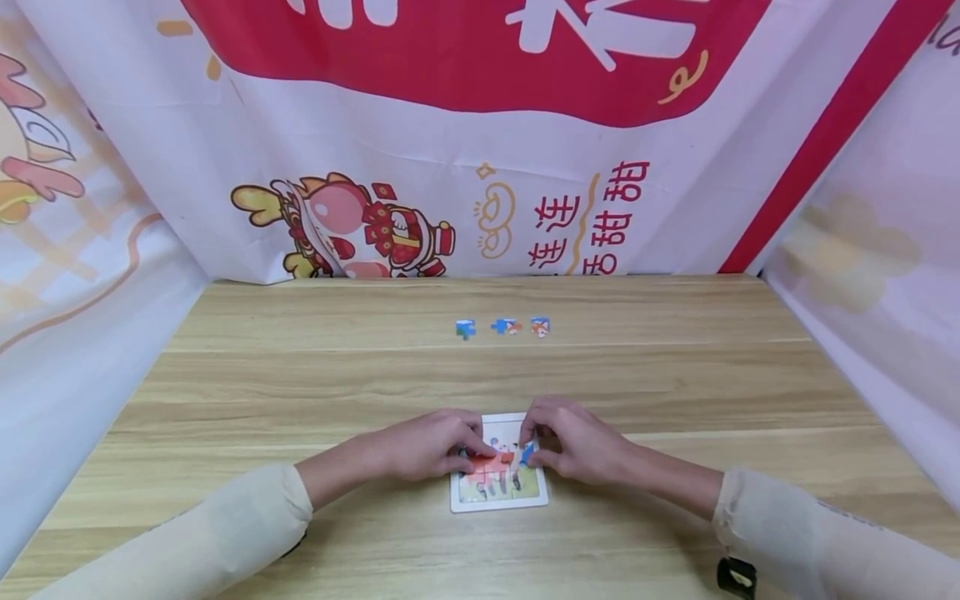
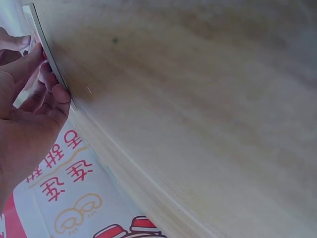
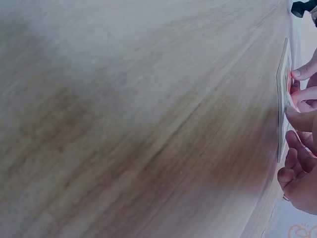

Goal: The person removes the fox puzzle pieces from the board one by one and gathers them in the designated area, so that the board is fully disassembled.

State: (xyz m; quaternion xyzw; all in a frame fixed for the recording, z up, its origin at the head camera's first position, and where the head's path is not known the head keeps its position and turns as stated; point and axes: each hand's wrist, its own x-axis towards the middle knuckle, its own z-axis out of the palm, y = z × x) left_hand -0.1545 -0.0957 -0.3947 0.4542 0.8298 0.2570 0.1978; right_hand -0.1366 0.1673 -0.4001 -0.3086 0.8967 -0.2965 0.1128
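Down on the bench [image 1: 337, 367], front and centre, lies the puzzle tray [image 1: 498, 505], a small board with a white rim, flat on the pale wood grain and turned just slightly askew. Look at the colours inside: orange-red pieces [image 1: 483, 470] fill the middle left, seams running between them, and below comes a yellow-green strip crossed by dark grey, leg-like shapes. The top section is pale, almost white.

In from one side comes the left hand [image 1: 435, 446], forefinger reaching out onto the orange, thumb just below it, the gap between those fingers narrow; they touch the picture. Opposite, the right hand [image 1: 581, 442] has thumb and bent forefinger close together at a blue piece [image 1: 527, 454], pinching it over the tray's right side. Both wrist views catch the tray nearly edge-on, a thin slab with fingers crowding its face.

Beyond the tray, well apart from it, sit three loose pieces in a row: a blue-and-green one [image 1: 465, 328], a blue one with orange and white [image 1: 506, 326], and a blue-edged one showing an orange-and-white animal face [image 1: 540, 326]. Behind everything hangs a red-and-white printed cloth [image 1: 420, 100].
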